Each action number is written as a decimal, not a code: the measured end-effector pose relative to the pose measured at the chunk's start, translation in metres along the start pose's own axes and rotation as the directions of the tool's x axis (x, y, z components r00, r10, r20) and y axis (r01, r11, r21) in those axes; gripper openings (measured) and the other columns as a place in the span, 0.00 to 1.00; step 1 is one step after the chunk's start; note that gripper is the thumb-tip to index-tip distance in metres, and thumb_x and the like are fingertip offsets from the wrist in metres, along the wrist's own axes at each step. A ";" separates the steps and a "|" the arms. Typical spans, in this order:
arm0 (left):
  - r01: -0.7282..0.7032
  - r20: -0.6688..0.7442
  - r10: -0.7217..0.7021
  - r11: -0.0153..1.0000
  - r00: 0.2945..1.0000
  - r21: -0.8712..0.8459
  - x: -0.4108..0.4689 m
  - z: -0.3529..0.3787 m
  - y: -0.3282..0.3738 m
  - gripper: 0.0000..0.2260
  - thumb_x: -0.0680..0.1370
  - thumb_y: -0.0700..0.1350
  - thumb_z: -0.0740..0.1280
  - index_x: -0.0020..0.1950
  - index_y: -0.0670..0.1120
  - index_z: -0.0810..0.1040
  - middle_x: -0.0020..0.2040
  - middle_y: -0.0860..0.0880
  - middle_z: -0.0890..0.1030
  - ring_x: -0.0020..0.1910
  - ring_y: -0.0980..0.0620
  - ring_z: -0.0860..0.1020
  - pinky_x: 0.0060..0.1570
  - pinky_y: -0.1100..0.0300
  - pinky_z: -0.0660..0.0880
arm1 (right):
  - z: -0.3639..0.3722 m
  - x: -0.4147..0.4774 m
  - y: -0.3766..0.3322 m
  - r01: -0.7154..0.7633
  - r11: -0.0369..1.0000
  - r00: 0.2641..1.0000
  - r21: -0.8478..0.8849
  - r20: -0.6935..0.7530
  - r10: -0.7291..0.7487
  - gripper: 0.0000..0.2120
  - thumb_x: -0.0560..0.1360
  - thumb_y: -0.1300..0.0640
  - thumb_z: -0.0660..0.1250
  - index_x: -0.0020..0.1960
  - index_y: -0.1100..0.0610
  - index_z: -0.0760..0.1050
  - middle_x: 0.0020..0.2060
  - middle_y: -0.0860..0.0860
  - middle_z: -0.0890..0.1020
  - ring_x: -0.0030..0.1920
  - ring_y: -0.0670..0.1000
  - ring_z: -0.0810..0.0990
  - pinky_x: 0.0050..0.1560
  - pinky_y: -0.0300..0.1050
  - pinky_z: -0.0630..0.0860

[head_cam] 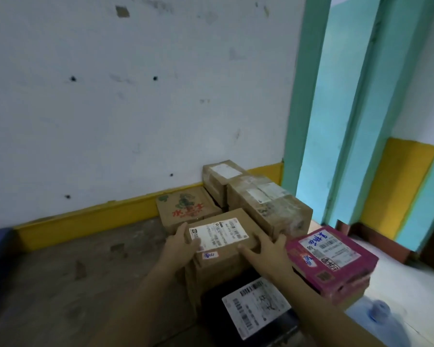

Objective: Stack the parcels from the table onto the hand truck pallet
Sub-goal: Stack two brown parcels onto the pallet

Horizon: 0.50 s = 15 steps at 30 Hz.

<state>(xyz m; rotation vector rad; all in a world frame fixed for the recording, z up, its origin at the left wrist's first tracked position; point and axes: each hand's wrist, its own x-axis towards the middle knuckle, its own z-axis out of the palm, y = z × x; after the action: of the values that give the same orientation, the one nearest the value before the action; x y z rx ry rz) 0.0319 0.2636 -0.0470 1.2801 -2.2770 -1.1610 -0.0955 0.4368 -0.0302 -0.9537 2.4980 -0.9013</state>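
Note:
A brown cardboard parcel (219,236) with a white shipping label lies on top of another brown box (211,274). My left hand (182,242) grips its left side and my right hand (266,251) presses on its right front corner. Around it stand a box with red characters (186,206), a tall taped box (268,209) and a further box (219,175) against the wall. A pink box (331,259) sits at the right, and a black parcel with a white label (251,306) lies in front. The hand truck pallet is not in view.
The parcels rest on a dark worn table top (73,271) that ends at a white wall with a yellow band (85,221). A teal door frame (303,96) and an open doorway stand at the right. A clear water bottle (378,311) lies at the lower right.

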 end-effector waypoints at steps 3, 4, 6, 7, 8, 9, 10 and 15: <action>-0.032 -0.065 0.029 0.999 0.997 -0.044 -0.009 0.001 0.004 0.28 0.78 0.48 0.64 0.75 0.48 0.56 0.70 0.41 0.69 0.66 0.42 0.71 0.64 0.50 0.72 | 0.003 0.000 0.001 0.057 0.996 0.998 0.066 0.014 -0.058 0.31 0.73 0.40 0.63 0.72 0.47 0.57 0.67 0.57 0.53 0.67 0.62 0.62 0.65 0.52 0.65; -0.045 -0.096 0.041 0.998 0.994 -0.042 -0.012 -0.001 0.005 0.28 0.78 0.47 0.64 0.75 0.48 0.57 0.69 0.41 0.70 0.66 0.42 0.72 0.63 0.50 0.72 | 0.003 0.000 0.001 0.072 0.994 0.997 0.082 0.017 -0.074 0.31 0.73 0.40 0.63 0.72 0.47 0.58 0.66 0.56 0.53 0.67 0.61 0.61 0.64 0.51 0.65; -0.063 -0.150 0.060 0.998 0.987 -0.014 -0.020 -0.008 0.005 0.28 0.77 0.47 0.65 0.75 0.48 0.58 0.69 0.42 0.71 0.67 0.42 0.70 0.65 0.48 0.70 | 0.004 -0.001 -0.002 0.107 0.989 0.994 0.104 0.014 -0.109 0.30 0.73 0.40 0.64 0.71 0.48 0.59 0.64 0.55 0.55 0.66 0.59 0.61 0.61 0.48 0.66; -0.064 -0.173 0.061 0.998 0.983 -0.009 -0.024 -0.013 0.006 0.29 0.77 0.47 0.65 0.75 0.47 0.58 0.70 0.42 0.70 0.67 0.42 0.69 0.66 0.49 0.69 | 0.004 -0.001 -0.005 0.128 0.986 0.991 0.109 0.013 -0.130 0.30 0.73 0.40 0.64 0.71 0.48 0.60 0.63 0.55 0.55 0.65 0.59 0.60 0.60 0.47 0.65; -0.062 -0.195 0.059 0.998 0.979 -0.010 -0.028 -0.020 0.005 0.30 0.77 0.48 0.66 0.75 0.47 0.57 0.71 0.42 0.69 0.67 0.42 0.70 0.65 0.50 0.69 | 0.004 0.000 -0.010 0.150 0.983 0.988 0.109 0.015 -0.153 0.30 0.73 0.40 0.64 0.70 0.48 0.61 0.63 0.54 0.56 0.66 0.59 0.59 0.58 0.46 0.64; -0.062 -0.221 0.058 0.998 0.974 -0.012 -0.034 -0.027 0.006 0.30 0.77 0.48 0.66 0.76 0.47 0.57 0.71 0.42 0.69 0.67 0.43 0.70 0.64 0.52 0.69 | 0.006 0.000 -0.016 0.170 0.980 0.985 0.106 0.022 -0.173 0.30 0.73 0.40 0.64 0.70 0.48 0.61 0.64 0.54 0.57 0.66 0.59 0.58 0.57 0.47 0.64; -0.059 -0.246 0.052 0.998 0.968 -0.019 -0.041 -0.035 0.005 0.31 0.76 0.48 0.67 0.76 0.47 0.56 0.71 0.42 0.69 0.66 0.44 0.71 0.63 0.53 0.70 | 0.008 -0.001 -0.023 0.187 0.977 0.981 0.099 0.036 -0.191 0.30 0.72 0.39 0.64 0.70 0.47 0.60 0.65 0.54 0.57 0.67 0.60 0.56 0.57 0.48 0.63; -0.012 -0.375 -0.026 0.995 0.927 -0.097 -0.083 -0.085 -0.016 0.35 0.75 0.48 0.68 0.76 0.46 0.53 0.69 0.42 0.70 0.61 0.45 0.74 0.58 0.54 0.73 | 0.032 -0.021 -0.078 0.315 0.947 0.939 0.066 0.121 -0.321 0.35 0.71 0.35 0.63 0.73 0.45 0.56 0.71 0.56 0.57 0.72 0.61 0.50 0.66 0.56 0.60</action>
<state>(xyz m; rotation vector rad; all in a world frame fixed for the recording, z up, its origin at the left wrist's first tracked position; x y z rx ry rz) 0.1379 0.2831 0.0060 1.3406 -1.9150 -0.9208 -0.0265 0.3920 -0.0018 -1.3822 2.2412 -0.9492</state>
